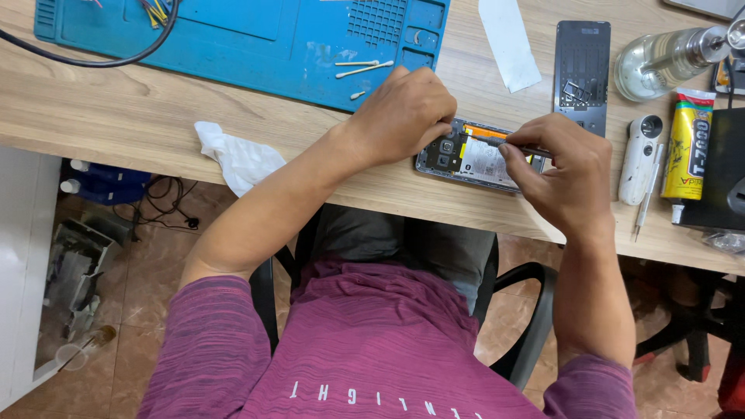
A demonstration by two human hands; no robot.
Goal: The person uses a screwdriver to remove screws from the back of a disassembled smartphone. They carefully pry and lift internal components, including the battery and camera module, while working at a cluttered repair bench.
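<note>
An opened phone (475, 159) lies on the wooden table (116, 116) near its front edge, its back off, showing a battery with a white label and an orange strip. My left hand (403, 112) presses down on the phone's left end, fingers curled over its camera area. My right hand (563, 174) pinches a thin dark metal tool (531, 149), whose tip rests on the phone's upper edge by the orange strip.
A blue work mat (256, 39) with cotton swabs (361, 70) lies at the back. A crumpled white tissue (237, 155) sits left. To the right are a dark phone panel (582, 66), a glass bottle (667, 58), a yellow glue tube (687, 143) and a small white device (640, 155).
</note>
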